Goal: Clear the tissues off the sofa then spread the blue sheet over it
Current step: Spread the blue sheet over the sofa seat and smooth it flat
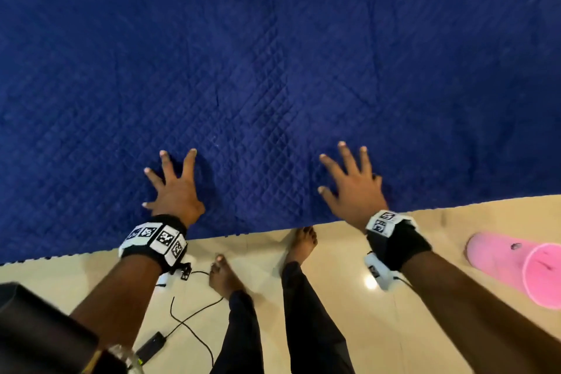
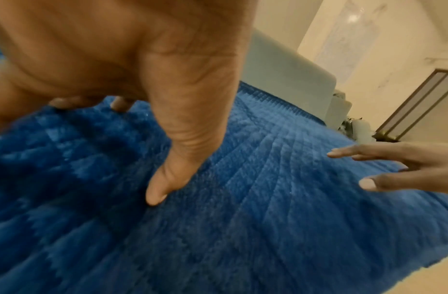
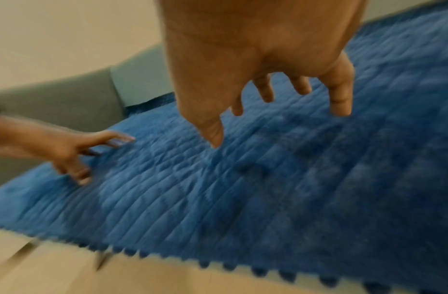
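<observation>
Sheet position: blue sheet (image 1: pixel 273 55) lay spread flat over the sofa (image 2: pixel 288 65), filling most of the head view; its scalloped near edge hung just beside the tiled floor (image 1: pixel 349 297).
Left hand: left hand (image 1: pixel 173 188) was open, fingers splayed and straight, pressing flat on the sheet near that edge.
Right hand: right hand (image 1: pixel 352 185) was likewise open and splayed; whether its fingertips touched the fabric or hovered just above could not be told from the blurred wrist view.
Handling: sheet looked quilted, soft and limp, probably light for its size, and likely to slide on the upholstery. I judged it best taken by pinching the near hem at 2 well-separated points, or smoothed with flat palms.
Sofa showing: grey-green upholstery stayed uncovered at the far end in both wrist views.
Count: 1 sheet, 2 hands, 0 tissues seen.
Off to the right: 2 pink slippers (image 1: pixel 516 267) lay on the floor.
</observation>
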